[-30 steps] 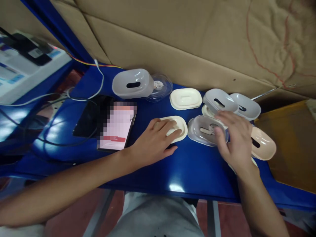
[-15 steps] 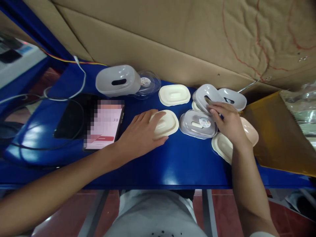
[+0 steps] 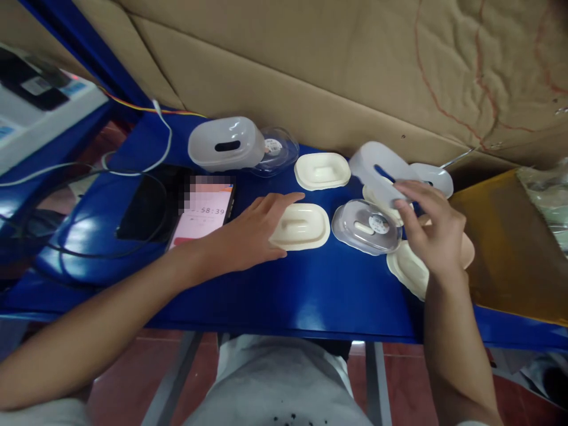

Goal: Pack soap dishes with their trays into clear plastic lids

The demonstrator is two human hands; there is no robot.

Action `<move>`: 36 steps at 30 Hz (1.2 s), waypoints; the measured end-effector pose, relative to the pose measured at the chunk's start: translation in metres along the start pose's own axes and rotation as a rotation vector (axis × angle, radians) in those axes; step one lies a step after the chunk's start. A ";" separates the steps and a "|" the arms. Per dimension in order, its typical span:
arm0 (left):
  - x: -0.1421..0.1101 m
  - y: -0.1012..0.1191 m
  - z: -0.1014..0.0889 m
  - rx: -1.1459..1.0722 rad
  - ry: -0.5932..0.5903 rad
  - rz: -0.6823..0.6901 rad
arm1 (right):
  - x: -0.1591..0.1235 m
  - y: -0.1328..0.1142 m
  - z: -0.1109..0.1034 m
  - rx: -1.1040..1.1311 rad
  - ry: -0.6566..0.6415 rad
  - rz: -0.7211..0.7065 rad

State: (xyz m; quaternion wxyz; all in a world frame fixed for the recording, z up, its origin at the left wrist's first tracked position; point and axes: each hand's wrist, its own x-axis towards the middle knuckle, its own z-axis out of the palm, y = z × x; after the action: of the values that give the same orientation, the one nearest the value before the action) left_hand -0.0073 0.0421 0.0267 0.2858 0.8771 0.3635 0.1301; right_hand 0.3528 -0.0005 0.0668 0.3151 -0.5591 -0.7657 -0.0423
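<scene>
A cream oval dish [image 3: 310, 225] with a raised middle lies on the blue table. My left hand [image 3: 248, 234] rests around its left end, thumb and fingers spread apart and not closed on it. In my right hand [image 3: 437, 236], thumb and fingers pinch the near edge of a pale grey oval plastic cover with a slot [image 3: 377, 165]; it is tilted and raised at the back right. Under it shows part of another cream dish [image 3: 373, 195]. Just left of my right hand is a clear-lidded case [image 3: 361, 228] with a round label.
Further back sit another cream dish [image 3: 322, 170], a grey slotted cover [image 3: 226, 145] and a clear lid [image 3: 281, 154]. A phone [image 3: 199, 210] and dark cables lie at left. A cardboard box [image 3: 515, 242] stands at right, beside a cream dish [image 3: 406, 263] and a second grey cover [image 3: 437, 177].
My right hand has lifted and tilted the grey cover, uncovering more of the cream dish below. My left hand has opened and drawn back leftward from the cream dish. The view shifted slightly.
</scene>
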 end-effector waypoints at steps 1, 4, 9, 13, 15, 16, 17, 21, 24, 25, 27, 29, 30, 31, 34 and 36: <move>0.000 -0.005 -0.001 -0.040 -0.010 0.018 | -0.001 -0.016 0.000 0.056 -0.033 -0.037; -0.001 -0.016 -0.006 -0.082 -0.005 0.011 | -0.009 -0.057 0.009 0.140 -0.168 -0.199; -0.003 -0.017 -0.012 -0.098 -0.043 0.072 | -0.023 -0.085 0.035 0.095 -0.199 -0.402; -0.004 -0.012 -0.011 -0.062 -0.070 0.119 | -0.028 -0.087 0.049 0.072 -0.272 -0.428; -0.005 -0.009 -0.011 0.007 -0.069 0.124 | -0.028 -0.086 0.051 0.082 -0.328 -0.435; -0.005 -0.008 -0.011 0.039 -0.075 0.129 | -0.028 -0.086 0.050 0.091 -0.353 -0.437; -0.005 -0.006 -0.011 0.066 -0.084 0.134 | -0.028 -0.086 0.049 0.099 -0.371 -0.439; -0.004 0.002 -0.011 0.160 -0.092 0.168 | -0.027 -0.084 0.046 0.056 -0.393 -0.460; -0.003 0.005 -0.007 0.190 -0.086 0.192 | -0.028 -0.082 0.048 -0.025 -0.384 -0.501; -0.002 0.005 -0.006 0.191 -0.089 0.202 | -0.029 -0.082 0.049 -0.043 -0.377 -0.519; -0.001 0.004 -0.005 0.187 -0.071 0.227 | -0.029 -0.081 0.052 -0.057 -0.362 -0.548; 0.002 0.004 -0.009 0.177 0.012 0.248 | -0.029 -0.081 0.054 -0.047 -0.359 -0.560; 0.003 0.005 -0.012 0.179 0.080 0.244 | -0.029 -0.082 0.053 -0.035 -0.363 -0.560; 0.005 0.005 -0.017 0.193 0.160 0.221 | -0.028 -0.082 0.053 -0.021 -0.368 -0.555; 0.010 -0.002 -0.033 0.323 0.371 0.053 | -0.027 -0.081 0.052 0.030 -0.369 -0.531; 0.017 -0.016 -0.044 0.410 0.425 -0.067 | -0.027 -0.079 0.052 0.057 -0.360 -0.522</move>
State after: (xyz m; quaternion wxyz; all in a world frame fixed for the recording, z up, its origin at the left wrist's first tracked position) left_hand -0.0234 0.0812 0.0532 0.0241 0.8571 0.4626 0.2253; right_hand 0.2652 -0.0308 0.0341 0.1686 -0.3332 -0.9277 -0.0005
